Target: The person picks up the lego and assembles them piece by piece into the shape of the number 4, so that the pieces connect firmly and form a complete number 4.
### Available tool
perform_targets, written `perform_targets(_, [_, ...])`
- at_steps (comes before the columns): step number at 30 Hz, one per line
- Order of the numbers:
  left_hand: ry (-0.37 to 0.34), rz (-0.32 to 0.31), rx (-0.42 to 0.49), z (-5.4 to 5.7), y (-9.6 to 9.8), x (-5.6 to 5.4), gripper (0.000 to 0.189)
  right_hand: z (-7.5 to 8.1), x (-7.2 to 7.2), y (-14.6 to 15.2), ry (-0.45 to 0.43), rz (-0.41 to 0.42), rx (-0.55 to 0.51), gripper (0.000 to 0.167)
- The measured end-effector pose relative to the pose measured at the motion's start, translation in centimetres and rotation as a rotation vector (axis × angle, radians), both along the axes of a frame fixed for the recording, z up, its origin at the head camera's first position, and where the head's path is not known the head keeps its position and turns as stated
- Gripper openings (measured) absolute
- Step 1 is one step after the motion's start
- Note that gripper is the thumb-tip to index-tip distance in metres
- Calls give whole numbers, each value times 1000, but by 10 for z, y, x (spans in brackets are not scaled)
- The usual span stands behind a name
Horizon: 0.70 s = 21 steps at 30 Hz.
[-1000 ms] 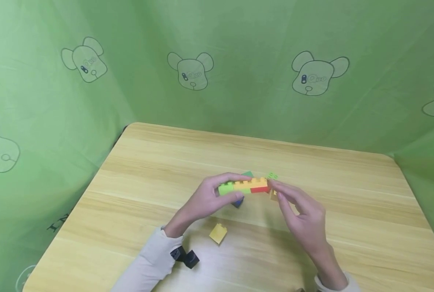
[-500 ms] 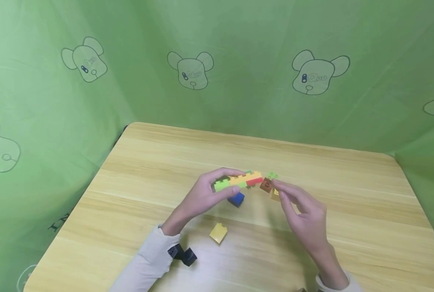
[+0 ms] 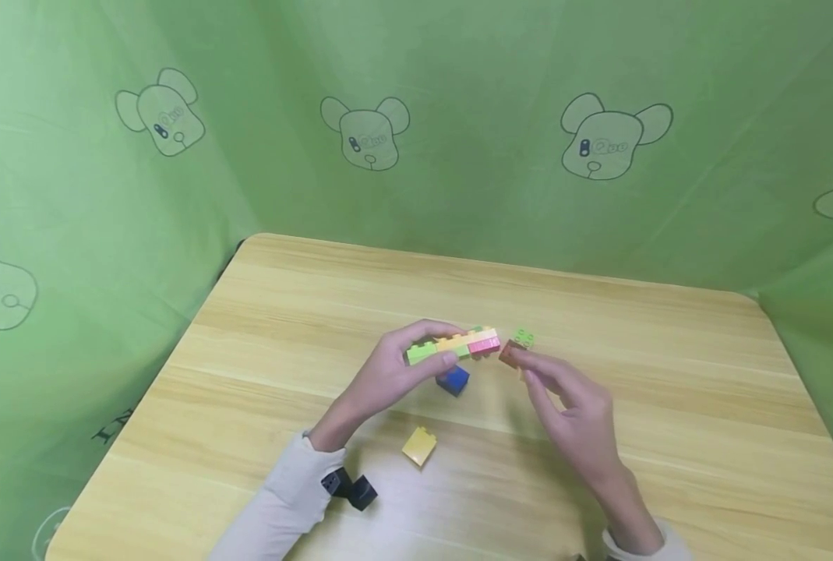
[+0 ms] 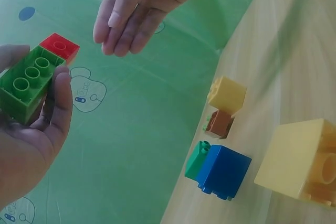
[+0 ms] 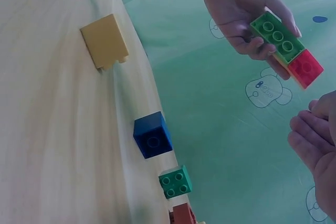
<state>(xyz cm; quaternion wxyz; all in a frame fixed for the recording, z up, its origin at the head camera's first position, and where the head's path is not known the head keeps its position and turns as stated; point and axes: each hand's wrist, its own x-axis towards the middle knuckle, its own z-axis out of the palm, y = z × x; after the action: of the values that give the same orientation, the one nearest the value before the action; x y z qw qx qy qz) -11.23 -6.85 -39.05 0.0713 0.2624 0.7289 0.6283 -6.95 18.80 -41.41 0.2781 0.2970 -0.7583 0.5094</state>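
The left hand (image 3: 388, 370) holds a brick assembly (image 3: 460, 340) above the surface (image 3: 318, 296), the thumb on its near side and the fingers curled round the far side. This assembly has orange bricks on top, light green at the left end, and a red brick (image 4: 62, 52) at the right end, below the orange; in the left wrist view one sees the hollow underside of a long green brick (image 4: 10, 92) that adjoins the red one. The right hand (image 3: 584, 425) is raised at the right, well apart from the assembly; it is empty, with its fingers relaxed and only a narrow space between thumb and forefinger in the head view. Behind its fingertips in that view appears a brown brick (image 3: 508, 353), which lies on the surface, with a light green brick (image 3: 524, 337) on its far side and a pale yellow brick (image 4: 231, 94) near it, mostly covered by the fingers there. Below the assembly, on the surface, rests a blue brick (image 3: 453, 381), with a dark green brick (image 5: 182, 176) near it. A yellow brick (image 3: 419, 446) lies nearer to the person, toward the left. A green curtain (image 3: 458, 202) with printed bear heads hangs behind the far edge.
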Motion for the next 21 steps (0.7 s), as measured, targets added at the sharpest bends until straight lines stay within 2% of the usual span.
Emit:
perform_targets(3, [-3,-2,1,0,0,-1,37,-2,1,-3,-63,-28,45,38])
perform_targets(7, [-2,-3,-3,0,-1,-1,37,-7,1,-7,-164,-90,171,37])
perform_targets(10, [-1,-18,-3,-1,0,-1,37,-14,-1,-11,-231,-105,255,34])
perform_targets(17, [-14,-21,-5,-2,0,0,37,-26,-11,-18,-414,-99,393,36])
perform_targets(21, [-6,-15,-9,-1,0,0,37,-30,-16,-23,-439,-82,488,41])
